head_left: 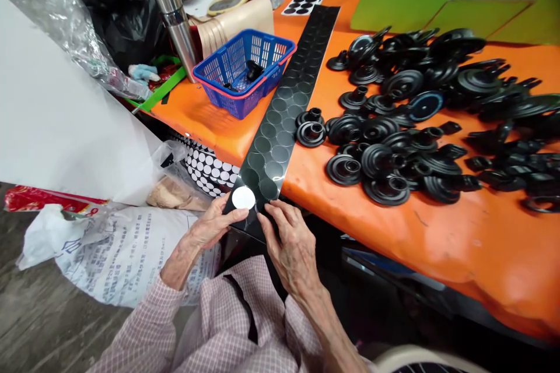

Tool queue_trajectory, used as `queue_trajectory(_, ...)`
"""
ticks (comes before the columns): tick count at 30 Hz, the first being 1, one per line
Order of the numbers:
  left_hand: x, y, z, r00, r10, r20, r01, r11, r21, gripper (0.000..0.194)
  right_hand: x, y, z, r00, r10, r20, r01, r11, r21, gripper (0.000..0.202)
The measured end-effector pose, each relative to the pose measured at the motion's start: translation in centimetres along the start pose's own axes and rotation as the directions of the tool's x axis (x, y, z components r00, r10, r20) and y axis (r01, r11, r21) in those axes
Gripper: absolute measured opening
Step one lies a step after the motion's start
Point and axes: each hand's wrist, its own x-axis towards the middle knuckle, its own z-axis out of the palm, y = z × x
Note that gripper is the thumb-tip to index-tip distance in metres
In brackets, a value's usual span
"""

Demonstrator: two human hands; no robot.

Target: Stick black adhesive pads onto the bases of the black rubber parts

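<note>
At the orange tabletop's [437,256] edge, my left hand [202,232] pinches a black strip [301,64], one white circle [243,198] showing, others black; my right hand's [295,247] closure is unclear.

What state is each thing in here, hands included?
Left hand: gripping the black strip's edge
Right hand: fingers at the strip's near end, grip unclear
Black strip: laid out lengthwise, near end past the table edge
White circle: exposed near the left thumb
Blue basket: open-topped, a few black pieces inside
Steel flask: capped
Black round parts: loose, heaped together
</note>
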Motion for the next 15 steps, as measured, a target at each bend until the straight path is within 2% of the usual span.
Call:
queue_trajectory(4,0.1,0.2,-0.1,1.0,-0.014,-0.027,0.015,1.0,0.026,0.035,0.3,0.5,-0.2,0.998,0.06,-0.024,-0.058,0.995,0.083,0.021)
queue_trajectory(8,-0.8,1.6,-1.3,0.996,-0.079,-0.05,0.086,0.985,0.148,0.045,1.0,1.5,-2.1,0.962,0.224,-0.156,-0.193,0.962,0.191,0.022)
queue_trajectory(10,-1.5,3.1,-1.7,0.98,0.021,-0.196,0.044,0.946,0.322,0.044,1.1,1.3,-3.0,0.955,0.239,-0.176,-0.194,0.951,0.239,0.021)
queue_trajectory(12,-2.1,4.7,-1.2,0.909,0.219,-0.354,-0.011,0.864,0.504,0.039,0.9,0.5,-3.4,0.968,0.188,-0.167,-0.141,0.955,0.262,0.022)
queue_trajectory(13,-2.2,5.5,-0.6,0.906,0.249,-0.341,-0.02,0.832,0.554,0.037,0.8,0.0,-3.3,0.976,0.145,-0.163,-0.101,0.962,0.255,0.024)
queue_trajectory(15,-2.2,6.6,1.3,0.968,0.167,-0.189,-0.028,0.818,0.575,0.038,0.6,-0.9,-2.9,0.988,0.056,-0.142,-0.021,0.971,0.237,0.026)
